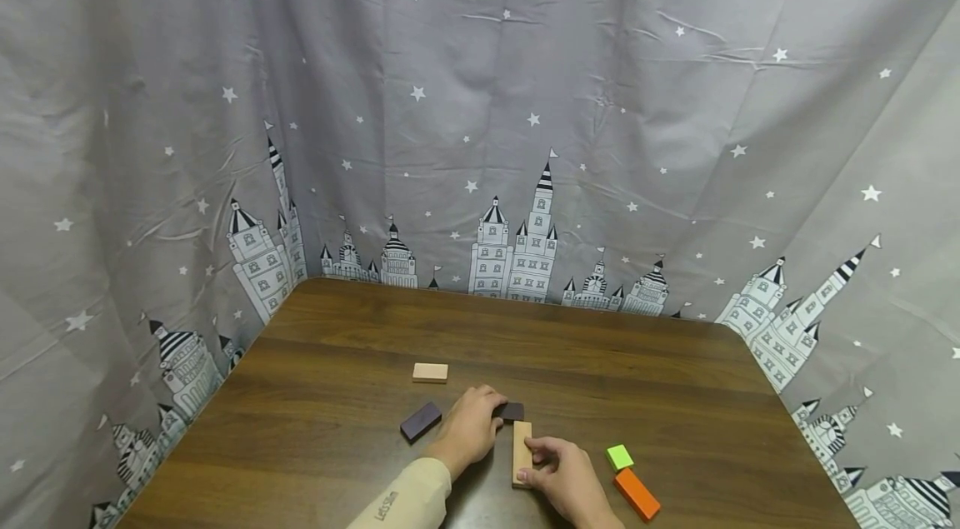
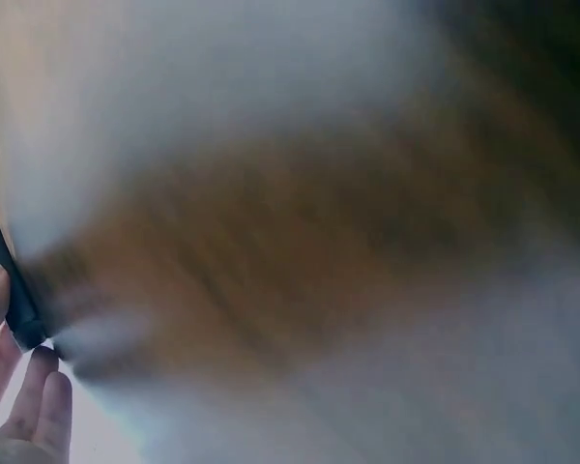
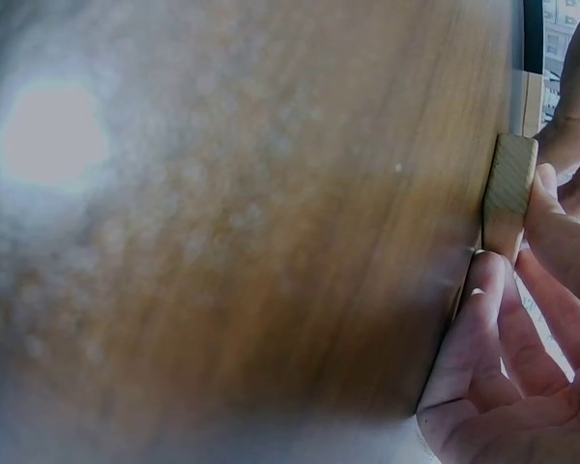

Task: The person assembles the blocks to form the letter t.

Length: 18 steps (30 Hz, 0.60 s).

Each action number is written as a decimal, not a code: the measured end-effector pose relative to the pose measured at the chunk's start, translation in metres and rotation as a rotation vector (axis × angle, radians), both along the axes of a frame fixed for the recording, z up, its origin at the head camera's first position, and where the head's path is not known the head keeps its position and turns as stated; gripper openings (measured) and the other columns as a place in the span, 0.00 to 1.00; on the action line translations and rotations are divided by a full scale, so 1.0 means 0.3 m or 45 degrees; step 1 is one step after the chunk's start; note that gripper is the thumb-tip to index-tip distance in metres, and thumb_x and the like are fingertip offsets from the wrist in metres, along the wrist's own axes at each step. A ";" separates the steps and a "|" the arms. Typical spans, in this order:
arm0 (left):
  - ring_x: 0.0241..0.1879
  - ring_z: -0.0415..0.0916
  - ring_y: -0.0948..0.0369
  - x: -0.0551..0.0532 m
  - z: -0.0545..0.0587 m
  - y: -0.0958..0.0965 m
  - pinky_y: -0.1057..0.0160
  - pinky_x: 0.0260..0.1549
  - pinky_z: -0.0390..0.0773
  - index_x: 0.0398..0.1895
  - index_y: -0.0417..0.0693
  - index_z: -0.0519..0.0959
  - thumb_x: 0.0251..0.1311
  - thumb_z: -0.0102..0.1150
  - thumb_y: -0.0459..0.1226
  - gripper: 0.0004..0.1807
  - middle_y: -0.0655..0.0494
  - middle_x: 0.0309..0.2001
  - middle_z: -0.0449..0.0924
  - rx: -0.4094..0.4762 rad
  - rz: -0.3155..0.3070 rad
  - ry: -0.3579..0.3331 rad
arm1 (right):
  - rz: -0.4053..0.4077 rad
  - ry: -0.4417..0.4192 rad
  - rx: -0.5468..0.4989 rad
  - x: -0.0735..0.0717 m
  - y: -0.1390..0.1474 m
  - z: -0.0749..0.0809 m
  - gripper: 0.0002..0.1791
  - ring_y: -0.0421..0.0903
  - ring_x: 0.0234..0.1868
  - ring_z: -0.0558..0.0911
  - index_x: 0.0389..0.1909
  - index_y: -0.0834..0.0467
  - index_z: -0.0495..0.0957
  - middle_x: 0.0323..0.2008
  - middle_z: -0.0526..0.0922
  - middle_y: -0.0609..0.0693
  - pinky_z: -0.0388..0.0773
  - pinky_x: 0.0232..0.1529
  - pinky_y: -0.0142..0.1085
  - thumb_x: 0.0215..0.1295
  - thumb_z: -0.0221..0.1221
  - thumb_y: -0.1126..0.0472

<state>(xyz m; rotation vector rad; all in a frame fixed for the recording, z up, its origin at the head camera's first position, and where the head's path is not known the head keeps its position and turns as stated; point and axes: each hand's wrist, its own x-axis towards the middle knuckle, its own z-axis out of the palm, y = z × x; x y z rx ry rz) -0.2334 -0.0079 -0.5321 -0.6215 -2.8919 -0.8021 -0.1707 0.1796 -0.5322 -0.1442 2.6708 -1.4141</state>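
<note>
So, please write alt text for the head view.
The left hand holds a dark block, the right hand a tan block, on a wooden table. Nearby lie a purple block, peach block, green block and orange block; behind hangs a castle-print curtain.

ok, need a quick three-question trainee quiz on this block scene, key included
1. What does each hand hold?
2. True or false: the green block lies beside the orange block.
3. In the head view, which block lies farthest away? A) green block B) pale pink block C) orange block

Key: 1. left hand, a dark block; right hand, the tan block. 2. True. 3. B.
</note>
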 end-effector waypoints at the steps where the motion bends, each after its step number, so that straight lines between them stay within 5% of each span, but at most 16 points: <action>1: 0.52 0.76 0.52 0.002 0.003 -0.001 0.50 0.53 0.75 0.54 0.45 0.83 0.61 0.68 0.34 0.17 0.53 0.52 0.81 -0.007 -0.001 -0.003 | 0.001 -0.004 -0.001 -0.001 0.000 0.000 0.25 0.42 0.29 0.77 0.52 0.64 0.84 0.35 0.82 0.47 0.76 0.28 0.33 0.51 0.76 0.63; 18: 0.58 0.68 0.50 0.014 0.013 0.025 0.47 0.56 0.67 0.63 0.50 0.79 0.63 0.63 0.50 0.28 0.54 0.58 0.76 -0.038 -0.046 -0.089 | 0.016 0.010 0.000 0.001 0.002 0.003 0.25 0.42 0.29 0.78 0.51 0.64 0.84 0.35 0.83 0.47 0.76 0.29 0.33 0.52 0.76 0.62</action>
